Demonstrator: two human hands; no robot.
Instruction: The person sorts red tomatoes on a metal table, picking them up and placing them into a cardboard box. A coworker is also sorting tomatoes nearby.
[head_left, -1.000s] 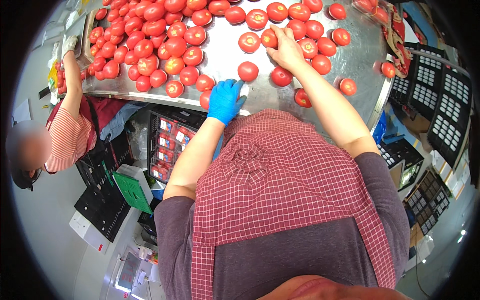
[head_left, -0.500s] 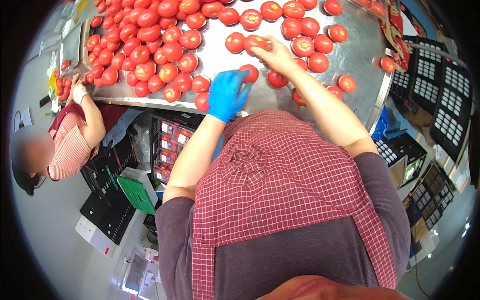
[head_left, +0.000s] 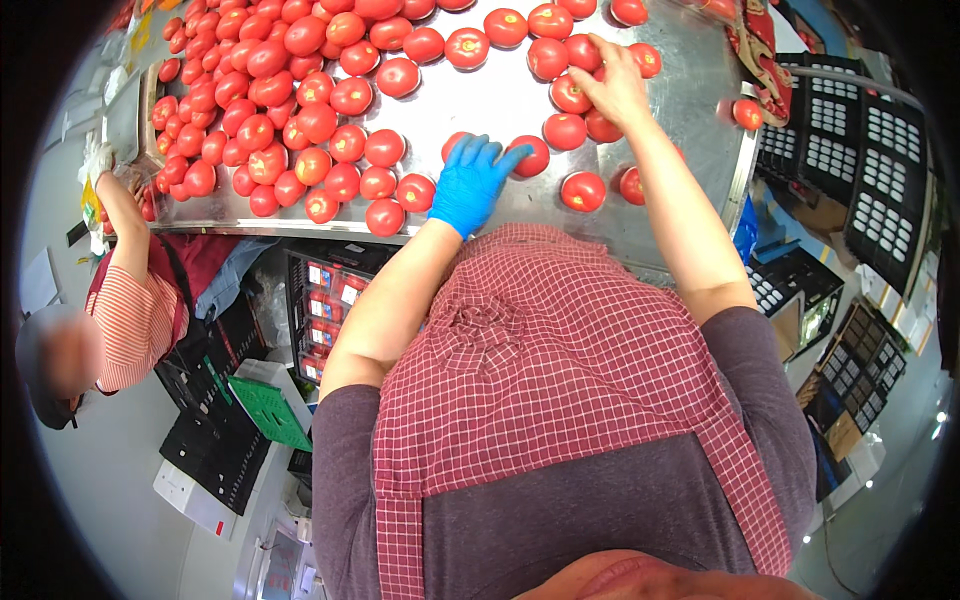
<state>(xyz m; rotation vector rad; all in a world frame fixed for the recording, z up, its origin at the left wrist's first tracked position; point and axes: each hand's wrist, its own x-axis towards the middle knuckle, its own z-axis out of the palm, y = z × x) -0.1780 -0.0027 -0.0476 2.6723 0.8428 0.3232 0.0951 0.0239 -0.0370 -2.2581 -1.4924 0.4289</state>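
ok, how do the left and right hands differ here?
1. Left hand wears a blue glove; right hand is bare.
2. Left hand is closer to the checked apron; right hand reaches farther out over the metal table.
3. Left hand is left of the tomato nearest its fingers; right hand is at a cluster farther right.
Shared: both are at red tomatoes.

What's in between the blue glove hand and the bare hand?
Red tomatoes lie on the metal table between the gloved left hand and the bare right hand, in the head view.
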